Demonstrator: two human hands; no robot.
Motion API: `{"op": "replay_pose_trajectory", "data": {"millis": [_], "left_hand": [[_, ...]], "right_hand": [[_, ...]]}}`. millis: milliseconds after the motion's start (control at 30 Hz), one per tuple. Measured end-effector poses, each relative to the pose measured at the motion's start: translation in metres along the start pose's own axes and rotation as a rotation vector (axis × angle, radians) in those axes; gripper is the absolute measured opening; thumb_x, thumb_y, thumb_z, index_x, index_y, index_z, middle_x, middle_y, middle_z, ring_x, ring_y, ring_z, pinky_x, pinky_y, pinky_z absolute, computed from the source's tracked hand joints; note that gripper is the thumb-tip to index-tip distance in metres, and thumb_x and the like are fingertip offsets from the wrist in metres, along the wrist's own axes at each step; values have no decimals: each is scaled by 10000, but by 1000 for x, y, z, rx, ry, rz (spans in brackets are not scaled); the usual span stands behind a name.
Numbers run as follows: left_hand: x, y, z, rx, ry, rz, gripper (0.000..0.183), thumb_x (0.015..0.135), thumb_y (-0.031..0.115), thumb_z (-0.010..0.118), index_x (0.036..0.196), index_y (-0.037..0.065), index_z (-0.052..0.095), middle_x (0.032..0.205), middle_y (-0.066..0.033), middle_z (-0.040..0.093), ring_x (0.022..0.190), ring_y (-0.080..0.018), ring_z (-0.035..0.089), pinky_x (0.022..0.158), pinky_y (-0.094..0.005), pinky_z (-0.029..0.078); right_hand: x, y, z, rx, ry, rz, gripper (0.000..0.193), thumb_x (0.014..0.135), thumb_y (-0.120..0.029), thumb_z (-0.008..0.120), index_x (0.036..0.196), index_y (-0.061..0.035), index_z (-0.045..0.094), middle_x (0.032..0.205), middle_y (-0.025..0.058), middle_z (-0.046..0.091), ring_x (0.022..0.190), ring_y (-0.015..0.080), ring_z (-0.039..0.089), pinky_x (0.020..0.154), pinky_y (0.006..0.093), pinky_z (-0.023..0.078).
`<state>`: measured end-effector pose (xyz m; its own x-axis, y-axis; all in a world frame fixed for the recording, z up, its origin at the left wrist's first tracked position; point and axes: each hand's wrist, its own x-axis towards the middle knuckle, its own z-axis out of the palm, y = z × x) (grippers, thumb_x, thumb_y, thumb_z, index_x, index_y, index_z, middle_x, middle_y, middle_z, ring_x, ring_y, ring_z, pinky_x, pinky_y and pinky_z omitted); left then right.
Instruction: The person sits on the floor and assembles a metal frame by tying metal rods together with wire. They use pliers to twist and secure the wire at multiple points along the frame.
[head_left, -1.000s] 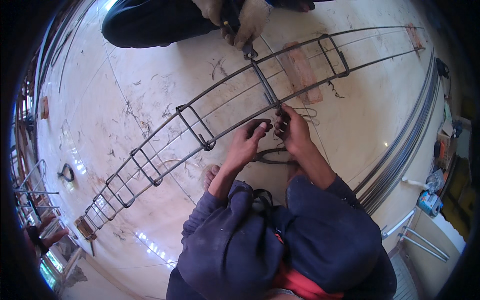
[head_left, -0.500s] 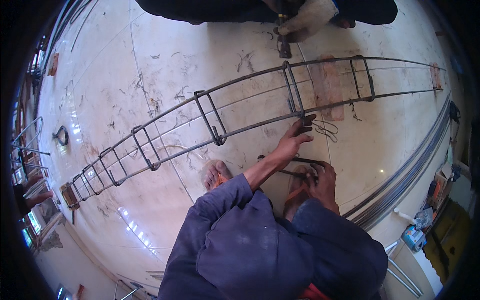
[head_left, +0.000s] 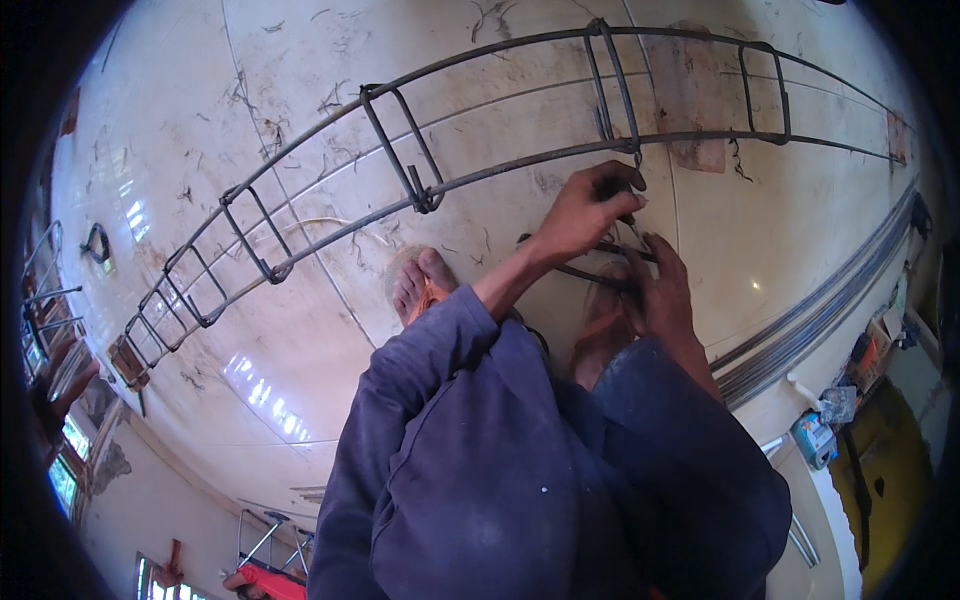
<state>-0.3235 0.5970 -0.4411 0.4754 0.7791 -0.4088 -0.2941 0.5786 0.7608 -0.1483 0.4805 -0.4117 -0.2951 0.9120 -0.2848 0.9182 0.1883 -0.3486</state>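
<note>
A long cage of dark steel bars point(head_left: 530, 161) with rectangular stirrups point(head_left: 618, 85) lies across the floor in front of me. My left hand point(head_left: 590, 212) is just below its near bar, thumb and fingertips pinched on a thin tie wire point(head_left: 638, 188) that reaches up to a stirrup corner. My right hand point(head_left: 668, 300) is closed on a dark metal piece with two long bars point(head_left: 580, 273), above my right foot; whether this is a tool or a loose stirrup I cannot tell. Some thin wire also shows between both hands.
Several loose steel rods point(head_left: 830, 300) lie at the right. A brick-coloured block point(head_left: 695, 95) is under the cage, and another block point(head_left: 126, 362) is at its left end. My left foot point(head_left: 420, 285) stands close by. Another person's arm point(head_left: 70, 385) shows at far left, a person in red point(head_left: 270, 582) below.
My left hand has gone from open fingers near the bar to pinching the wire. My right hand has risen nearer to it. The view has shifted; the co-worker's gloved hand with a tool is gone from view.
</note>
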Motion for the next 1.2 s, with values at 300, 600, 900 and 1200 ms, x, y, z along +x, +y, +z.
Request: {"op": "replay_pose_trajectory", "data": {"millis": [300, 600, 900, 1200], "left_hand": [[-12, 18, -13, 327, -20, 42, 346, 813, 209, 626, 1091, 2, 629, 895, -61, 617, 772, -118, 540, 712, -274, 449], [-18, 14, -12, 408, 66, 138, 448, 795, 151, 653, 1197, -1, 523, 919, -131, 655, 821, -238, 629, 765, -350, 492], [-19, 17, -8, 497, 74, 133, 457, 814, 138, 652, 1229, 29, 496, 891, -117, 619, 798, -238, 610, 729, -365, 486], [-25, 11, 4, 710, 169, 248, 467, 816, 129, 623, 1254, 48, 487, 879, -154, 608, 778, -329, 615, 685, -409, 488]], "right_hand": [[38, -4, -6, 7, -430, -67, 624, 676, -100, 644, 1283, -71, 502, 1209, 184, 495, 1131, 371, 487, 937, 438, 433], [48, 29, -14, 558, -500, 171, 402, 791, -131, 558, 1170, 1, 551, 968, 166, 609, 932, 312, 606, 827, 390, 477], [8, 9, -36, 956, -197, 556, 336, 935, -183, 572, 1236, -40, 529, 827, 36, 626, 687, 99, 562, 649, 257, 469], [14, -2, -64, 645, -77, 350, 354, 963, -181, 518, 1295, -61, 478, 902, 156, 696, 803, 223, 695, 714, 324, 513]]}}
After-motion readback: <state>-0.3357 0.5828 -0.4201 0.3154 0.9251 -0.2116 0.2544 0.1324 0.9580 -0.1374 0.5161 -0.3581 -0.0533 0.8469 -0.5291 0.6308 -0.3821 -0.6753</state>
